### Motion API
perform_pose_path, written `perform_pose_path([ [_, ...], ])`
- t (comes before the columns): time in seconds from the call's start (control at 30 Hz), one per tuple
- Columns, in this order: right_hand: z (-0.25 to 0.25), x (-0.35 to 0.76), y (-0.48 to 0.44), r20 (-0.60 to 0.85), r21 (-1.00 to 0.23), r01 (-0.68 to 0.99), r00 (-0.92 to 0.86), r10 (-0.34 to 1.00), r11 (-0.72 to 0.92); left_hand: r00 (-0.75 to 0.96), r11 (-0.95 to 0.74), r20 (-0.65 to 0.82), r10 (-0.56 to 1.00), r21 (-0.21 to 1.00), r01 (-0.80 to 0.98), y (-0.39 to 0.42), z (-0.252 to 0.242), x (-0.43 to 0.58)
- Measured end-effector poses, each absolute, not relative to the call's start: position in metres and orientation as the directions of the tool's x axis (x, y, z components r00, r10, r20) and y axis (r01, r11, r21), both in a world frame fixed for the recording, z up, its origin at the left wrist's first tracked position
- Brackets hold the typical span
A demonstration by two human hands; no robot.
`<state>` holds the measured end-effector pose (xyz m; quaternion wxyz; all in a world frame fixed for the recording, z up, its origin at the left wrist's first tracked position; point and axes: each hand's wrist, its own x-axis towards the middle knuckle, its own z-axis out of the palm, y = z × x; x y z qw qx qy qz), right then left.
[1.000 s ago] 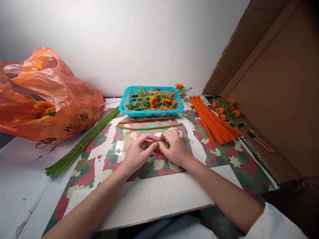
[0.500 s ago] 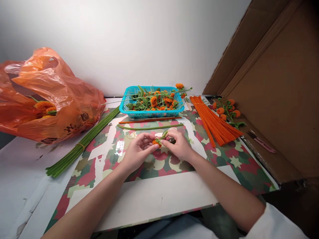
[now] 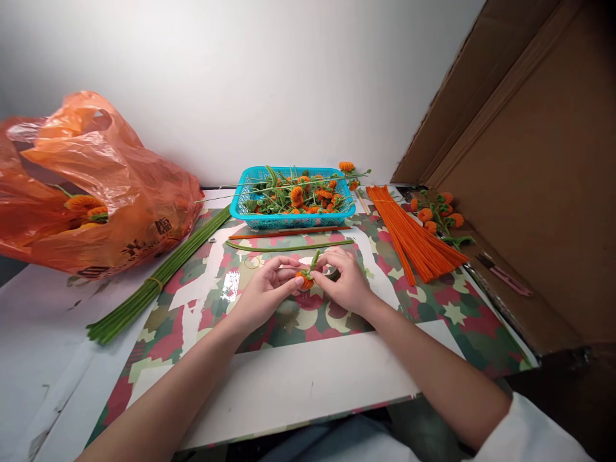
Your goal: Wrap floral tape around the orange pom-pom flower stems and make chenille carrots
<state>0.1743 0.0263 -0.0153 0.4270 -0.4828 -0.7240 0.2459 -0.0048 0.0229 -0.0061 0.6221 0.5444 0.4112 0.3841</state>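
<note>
Sitting right between the fingertips, on the person's side of the blue basket (image 3: pixel 289 222), comes a small orange flower (image 3: pixel 304 281), green stem (image 3: pixel 314 259) poking up. The left hand (image 3: pixel 262 290) has it pinched at the thumb, other fingers loosely curled; the right hand (image 3: pixel 346 280) brings thumb and forefinger in narrow at its green base, though whether they truly grip, I can't tell. Looks like fine work on that green base, and it calls for a steady left pinch and a sure right hold. Just before the basket lie a green strip (image 3: pixel 289 246) and an orange strip (image 3: pixel 250 236); left of it, a green bundle (image 3: pixel 161 274); right, an orange bundle (image 3: pixel 409 236).
</note>
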Motion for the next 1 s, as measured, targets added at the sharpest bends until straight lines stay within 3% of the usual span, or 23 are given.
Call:
perform_pose_path([
  [0.3,-0.014,0.169,0.023,0.382,-0.726,0.553,-0.171,0.908,0.409,0.363,-0.03,0.026,0.932,1.0,0.005,0.019,-0.015,0.001],
  [0.5,-0.013,0.168,0.021,0.368,-0.701,0.573,-0.219,0.904,0.425,0.297,-0.107,0.058,0.953,0.982,0.152,0.017,-0.006,0.004],
  [1.0,-0.011,0.171,0.019,0.364,-0.602,0.618,-0.351,0.863,0.505,0.363,0.046,-0.094,0.927,0.989,0.138,0.022,-0.002,-0.001],
])
